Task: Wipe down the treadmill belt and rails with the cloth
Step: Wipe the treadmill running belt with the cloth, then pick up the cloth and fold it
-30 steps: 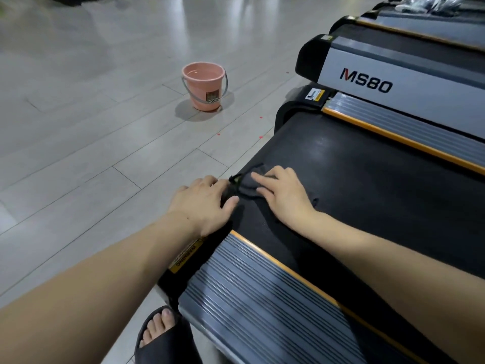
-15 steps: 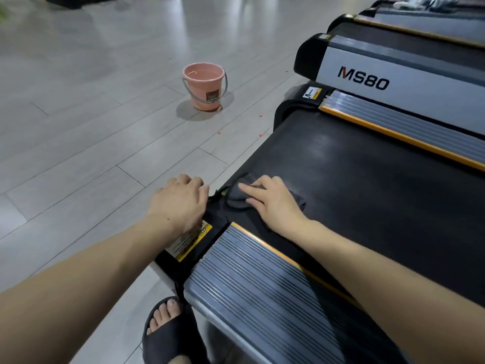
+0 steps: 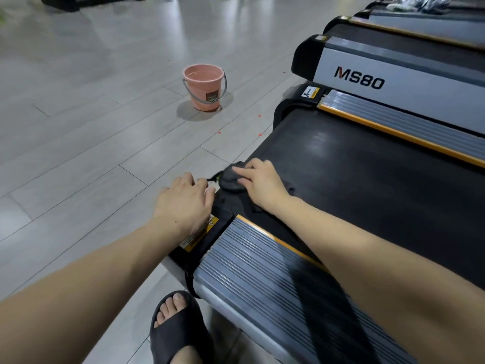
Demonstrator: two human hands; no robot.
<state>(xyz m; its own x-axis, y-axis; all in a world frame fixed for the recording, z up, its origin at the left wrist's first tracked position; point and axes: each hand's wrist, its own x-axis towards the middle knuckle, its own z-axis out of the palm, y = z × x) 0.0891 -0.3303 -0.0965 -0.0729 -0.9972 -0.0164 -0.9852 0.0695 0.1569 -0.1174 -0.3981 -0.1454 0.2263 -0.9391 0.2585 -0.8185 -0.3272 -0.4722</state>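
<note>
A dark grey cloth [image 3: 229,179] lies bunched at the rear end of the black treadmill belt [image 3: 367,179]. My right hand [image 3: 259,183] presses flat on the cloth with fingers spread over it. My left hand [image 3: 183,200] rests on the black rear corner cap of the treadmill, just left of the cloth, fingers curled down over the edge, holding nothing that I can see. The near ribbed grey rail [image 3: 262,271] with an orange edge runs under my right forearm. The far rail [image 3: 409,127] lies beyond the belt.
A pink bucket [image 3: 204,88] with water stands on the grey tiled floor to the far left of the treadmill. A second treadmill marked MS80 [image 3: 359,78] lies alongside on the right. My foot in a black slide sandal [image 3: 175,329] stands beside the near rail.
My left hand slid off the belt end back onto the rear corner cap. My right hand and the cloth stay at the belt's rear edge, shifted a little along it.
</note>
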